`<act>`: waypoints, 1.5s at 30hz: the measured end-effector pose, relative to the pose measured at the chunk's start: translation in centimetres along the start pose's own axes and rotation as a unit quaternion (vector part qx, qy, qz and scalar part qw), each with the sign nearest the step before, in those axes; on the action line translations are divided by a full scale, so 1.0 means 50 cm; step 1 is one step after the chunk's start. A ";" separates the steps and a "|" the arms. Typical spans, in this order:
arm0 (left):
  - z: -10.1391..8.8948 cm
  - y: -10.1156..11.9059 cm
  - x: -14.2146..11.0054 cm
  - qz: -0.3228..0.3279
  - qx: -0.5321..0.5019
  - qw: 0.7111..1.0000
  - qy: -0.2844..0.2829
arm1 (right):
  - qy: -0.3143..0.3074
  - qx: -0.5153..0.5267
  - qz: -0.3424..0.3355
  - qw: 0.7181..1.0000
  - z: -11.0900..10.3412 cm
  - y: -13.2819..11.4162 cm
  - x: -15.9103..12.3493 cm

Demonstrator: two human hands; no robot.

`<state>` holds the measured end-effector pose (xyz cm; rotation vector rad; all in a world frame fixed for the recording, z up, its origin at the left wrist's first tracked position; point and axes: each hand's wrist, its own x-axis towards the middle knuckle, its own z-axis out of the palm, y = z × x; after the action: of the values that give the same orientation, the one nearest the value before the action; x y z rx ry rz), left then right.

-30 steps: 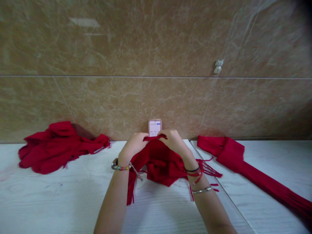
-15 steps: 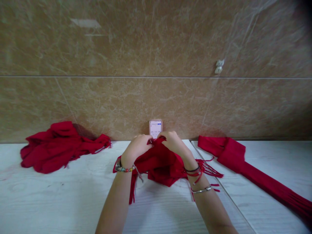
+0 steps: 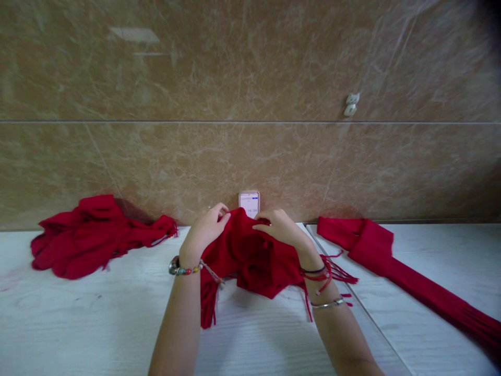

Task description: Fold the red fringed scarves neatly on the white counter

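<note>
A crumpled red fringed scarf point(image 3: 260, 266) lies between my forearms on the white wood-grain table. At its upper left edge my left hand point(image 3: 207, 227) pinches the cloth and lifts it. My right hand point(image 3: 279, 227) has its fingers closed on the scarf's upper right part, thumb and fingertips at a fold. The fringe hangs beside my left wrist and spreads out beyond my right wrist. Behind the raised cloth, a phone point(image 3: 249, 202) showing a timer leans against the wall, its lower part covered.
A second red scarf point(image 3: 90, 240) is heaped at the left by the wall. On the right lies a third red scarf point(image 3: 371, 248), folded at one end and stretched out toward the corner. A small white cat figure point(image 3: 352, 104) is on the tiled wall point(image 3: 176, 162). A seam crosses the table at right.
My left hand has moved left and slightly up, drawing the scarf's upper edge up in front of the phone. The right hand stays nearly in place. The other scarves have not moved.
</note>
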<state>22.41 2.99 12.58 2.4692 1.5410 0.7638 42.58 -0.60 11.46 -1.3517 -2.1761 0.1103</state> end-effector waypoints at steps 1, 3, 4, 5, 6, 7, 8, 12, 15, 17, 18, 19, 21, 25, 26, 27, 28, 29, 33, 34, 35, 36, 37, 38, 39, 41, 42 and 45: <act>0.006 0.007 -0.001 0.022 -0.021 1.000 -0.003 | 0.010 0.002 0.006 1.000 -0.001 -0.001 0.000; 0.018 0.024 -0.002 0.074 -0.054 0.995 -0.024 | 0.029 0.010 0.018 0.999 -0.004 -0.002 0.001; 0.023 0.032 -0.001 0.096 -0.064 0.993 -0.038 | 0.035 0.018 0.020 0.999 -0.005 -0.002 0.001; 0.027 0.040 0.000 0.109 -0.068 0.990 -0.053 | 0.040 0.024 0.019 0.999 -0.006 -0.002 0.001; 0.030 0.046 0.002 0.115 -0.069 0.989 -0.064 | 0.044 0.028 0.020 0.998 -0.007 0.000 0.001; 0.029 0.049 0.004 0.115 -0.068 0.989 -0.068 | 0.049 0.027 0.022 0.998 -0.008 0.002 0.000; 0.026 0.048 0.007 0.113 -0.069 0.989 -0.065 | 0.054 0.022 0.028 0.998 -0.010 0.006 -0.001; -0.015 -0.001 0.005 0.051 -0.068 0.996 -0.010 | 0.063 -0.008 0.048 0.997 -0.021 0.030 -0.008; -0.044 -0.054 -0.010 -0.062 -0.006 0.998 -0.006 | 0.060 -0.021 0.046 0.997 -0.025 0.041 -0.010; -0.044 -0.066 -0.018 -0.092 0.035 0.994 -0.038 | 0.054 -0.021 0.040 0.998 -0.023 0.039 -0.008; -0.036 -0.062 -0.019 -0.082 0.042 0.994 -0.058 | 0.049 -0.018 0.035 0.998 -0.020 0.034 -0.006; -0.025 -0.051 -0.019 -0.054 0.036 0.995 -0.077 | 0.045 -0.015 0.030 0.998 -0.018 0.029 -0.005; 0.006 -0.012 -0.012 0.029 -0.005 0.994 -0.107 | 0.037 -0.010 0.024 0.999 -0.014 0.018 -0.002; 0.046 0.062 0.008 0.116 -0.082 0.985 -0.102 | 0.041 -0.003 0.019 0.999 -0.015 0.010 -0.005; 0.044 0.067 0.011 0.113 -0.079 0.986 -0.089 | 0.042 0.000 0.018 0.999 -0.016 0.012 -0.006; 0.037 0.066 0.012 0.104 -0.073 0.989 -0.071 | 0.039 0.005 0.018 0.999 -0.017 0.016 -0.007; 0.027 0.057 0.011 0.088 -0.064 0.993 -0.045 | 0.033 0.011 0.020 0.999 -0.017 0.020 -0.008; 0.013 0.044 0.009 0.067 -0.056 0.996 -0.017 | 0.024 0.017 0.023 0.999 -0.016 0.025 -0.008; -0.046 -0.024 -0.013 -0.061 0.007 0.996 0.061 | 0.008 0.013 0.035 0.999 -0.010 0.041 -0.004; -0.056 -0.037 -0.018 -0.088 0.030 0.994 0.060 | 0.011 0.009 0.035 0.999 -0.007 0.042 -0.002; -0.062 -0.045 -0.022 -0.106 0.049 0.992 0.051 | 0.016 0.008 0.032 0.999 -0.004 0.042 -0.001; -0.065 -0.049 -0.024 -0.110 0.060 0.991 0.040 | 0.022 0.009 0.023 0.999 0.002 0.039 0.001; -0.065 -0.048 -0.026 -0.101 0.061 0.993 0.029 | 0.027 0.012 0.010 1.000 0.008 0.035 0.002; -0.062 -0.043 -0.025 -0.082 0.053 0.995 0.021 | 0.029 0.012 -0.006 0.999 0.017 0.028 0.004; -0.057 -0.035 -0.024 -0.059 0.041 0.997 0.018 | 0.026 0.009 -0.022 0.999 0.028 0.019 0.005; -0.045 -0.013 -0.020 -0.017 0.014 0.999 0.026 | 0.002 -0.013 -0.041 0.999 0.052 -0.004 0.008; -0.040 -0.001 -0.018 -0.002 0.003 0.999 0.036 | -0.015 -0.030 -0.042 0.999 0.064 -0.017 0.010; -0.035 0.019 -0.016 0.012 -0.014 0.997 0.070 | -0.030 -0.067 -0.011 0.997 0.089 -0.046 0.018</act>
<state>22.05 1.58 14.16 2.4659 1.5345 0.9740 38.20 0.02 8.92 -1.4142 -2.2824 -0.0022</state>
